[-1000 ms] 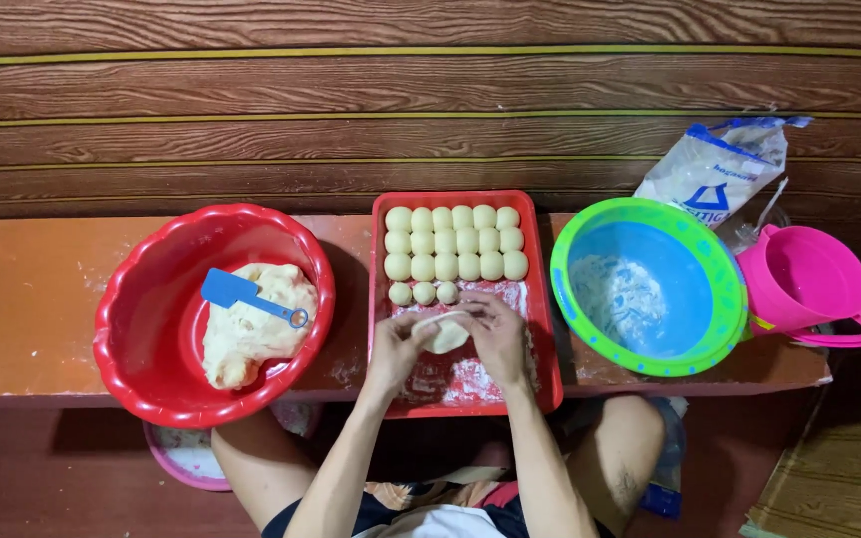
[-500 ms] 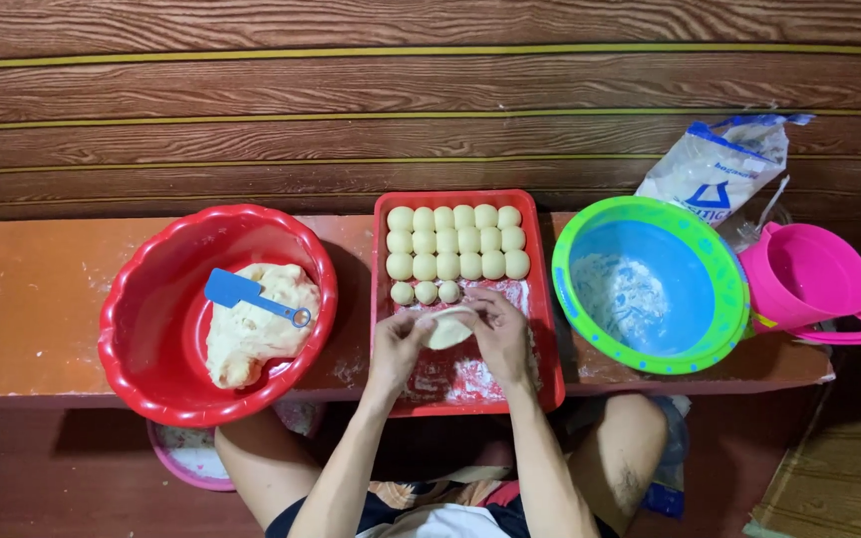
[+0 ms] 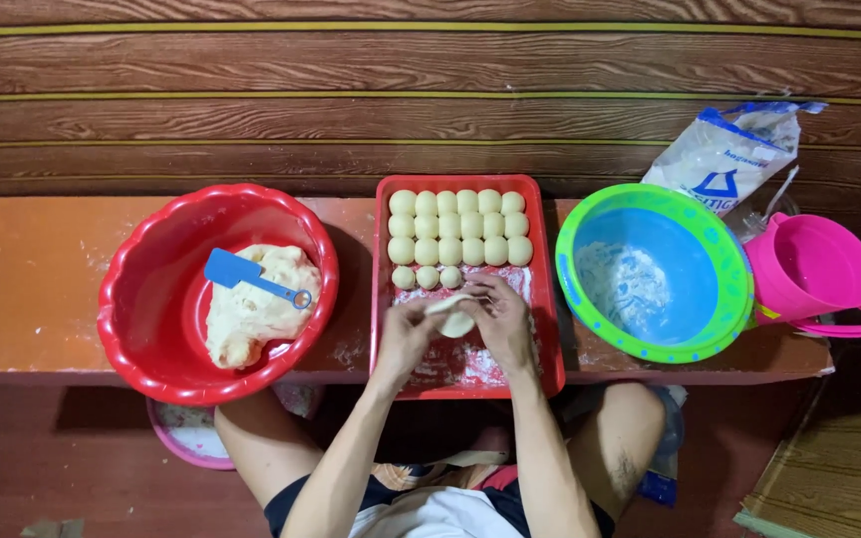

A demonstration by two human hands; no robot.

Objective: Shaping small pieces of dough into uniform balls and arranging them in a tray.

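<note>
A pale piece of dough is pinched between both hands above the red rectangular tray. My left hand grips its left side, my right hand its right side. Several round dough balls lie in neat rows at the far end of the tray, with a shorter row of smaller ones just in front of my fingers. Flour dusts the tray's near half.
A red basin at left holds a lump of dough and a blue scraper. At right stand a blue-and-green bowl with flour, a pink jug and a flour bag. All rest on an orange bench.
Both hands have stayed over the tray working the same piece of dough; the fingers shifted slightly around it. Nothing else moved.
</note>
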